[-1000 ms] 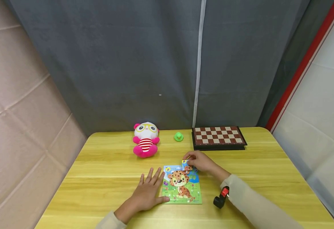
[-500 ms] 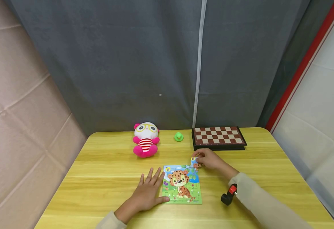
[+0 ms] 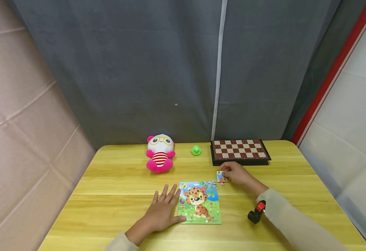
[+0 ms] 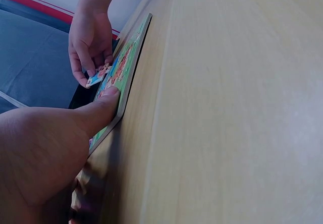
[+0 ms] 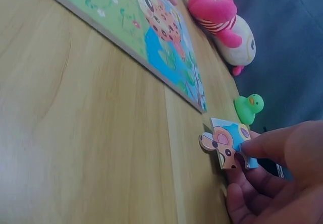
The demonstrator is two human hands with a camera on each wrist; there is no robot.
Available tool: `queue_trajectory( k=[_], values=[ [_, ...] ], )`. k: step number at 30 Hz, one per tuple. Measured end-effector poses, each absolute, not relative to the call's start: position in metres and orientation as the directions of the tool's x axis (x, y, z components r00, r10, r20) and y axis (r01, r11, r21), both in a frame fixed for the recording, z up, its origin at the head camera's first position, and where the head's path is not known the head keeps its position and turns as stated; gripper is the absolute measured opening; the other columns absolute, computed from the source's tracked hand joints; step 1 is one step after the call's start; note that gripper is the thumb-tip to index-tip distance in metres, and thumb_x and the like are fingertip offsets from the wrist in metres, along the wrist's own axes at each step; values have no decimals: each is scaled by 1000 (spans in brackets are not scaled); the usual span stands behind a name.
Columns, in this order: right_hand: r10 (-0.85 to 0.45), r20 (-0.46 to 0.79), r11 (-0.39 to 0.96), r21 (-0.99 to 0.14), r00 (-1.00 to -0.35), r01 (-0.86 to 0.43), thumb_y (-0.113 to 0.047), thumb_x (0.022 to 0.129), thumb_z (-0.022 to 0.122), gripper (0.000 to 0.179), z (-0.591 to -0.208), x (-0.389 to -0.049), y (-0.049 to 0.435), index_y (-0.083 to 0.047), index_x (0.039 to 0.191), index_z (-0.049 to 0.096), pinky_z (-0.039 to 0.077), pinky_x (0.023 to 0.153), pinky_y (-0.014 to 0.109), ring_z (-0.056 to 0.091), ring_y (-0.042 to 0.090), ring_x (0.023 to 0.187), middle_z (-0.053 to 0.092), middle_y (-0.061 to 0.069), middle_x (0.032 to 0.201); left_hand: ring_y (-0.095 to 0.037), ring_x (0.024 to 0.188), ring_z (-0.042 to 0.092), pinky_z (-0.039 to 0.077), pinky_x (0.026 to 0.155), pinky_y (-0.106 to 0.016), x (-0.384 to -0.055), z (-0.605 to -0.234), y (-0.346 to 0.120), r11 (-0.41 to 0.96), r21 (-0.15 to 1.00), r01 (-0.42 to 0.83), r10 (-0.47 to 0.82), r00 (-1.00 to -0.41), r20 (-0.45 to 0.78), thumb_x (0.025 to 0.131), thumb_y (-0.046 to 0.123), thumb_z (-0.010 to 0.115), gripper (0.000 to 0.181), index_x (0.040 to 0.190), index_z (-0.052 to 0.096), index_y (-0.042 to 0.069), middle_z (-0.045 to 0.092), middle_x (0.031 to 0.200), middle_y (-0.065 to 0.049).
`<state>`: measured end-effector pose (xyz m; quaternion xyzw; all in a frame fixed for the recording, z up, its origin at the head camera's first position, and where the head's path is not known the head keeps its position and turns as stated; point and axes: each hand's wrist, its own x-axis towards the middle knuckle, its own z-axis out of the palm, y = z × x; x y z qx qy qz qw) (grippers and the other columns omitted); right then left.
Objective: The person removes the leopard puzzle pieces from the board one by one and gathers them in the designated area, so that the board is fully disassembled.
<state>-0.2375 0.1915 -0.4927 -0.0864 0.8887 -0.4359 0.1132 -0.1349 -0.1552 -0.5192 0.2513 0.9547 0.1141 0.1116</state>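
A jigsaw puzzle board (image 3: 215,221) with a spotted leopard cub picture lies flat on the wooden table. My left hand (image 3: 162,211) is at its left side, fingers spread and straight; in the left wrist view the thumb (image 4: 103,109) rests on the board's edge. Between thumb and fingers, my right hand (image 3: 237,174) pinches a puzzle piece (image 5: 230,142) just beyond the board's upper right corner. The piece shows blue sky, a brown spotted part and a rounded tab. In the right wrist view, part of the piece is hidden by the thumb.
Along the table's back stand a pink and white panda plush (image 3: 159,155), a small green rubber duck (image 3: 196,150) and a brown checkered chessboard box (image 3: 240,150). The box is right behind my right hand. A grey curtain (image 3: 154,69) hangs behind the table.
My right hand has carried the puzzle piece rightward from above the board's top edge to past its upper right corner. The left hand and the board have stayed where they were.
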Motion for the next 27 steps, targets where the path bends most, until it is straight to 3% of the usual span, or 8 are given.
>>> queue_trajectory(
  k=[8,27],
  values=[
    [-231,-74,664,-741,-970,-102,1,98,61,18,-499,-239,198,-2,111,74,51,78,35,60,20,88,71,10,103,-40,158,-1,7,121,-71,-134,-519,-155,848,277,452,504,-849,-158,91,81,44,103,167,16,17,4,174,-7],
    [-233,-35,631,-765,-972,-124,-2,99,62,18,-511,-235,203,-2,113,74,45,70,30,53,17,78,69,9,98,-41,158,-1,8,121,-72,-133,-513,-154,847,290,446,503,-849,-165,92,78,47,102,167,17,16,5,174,-8]
  ],
)
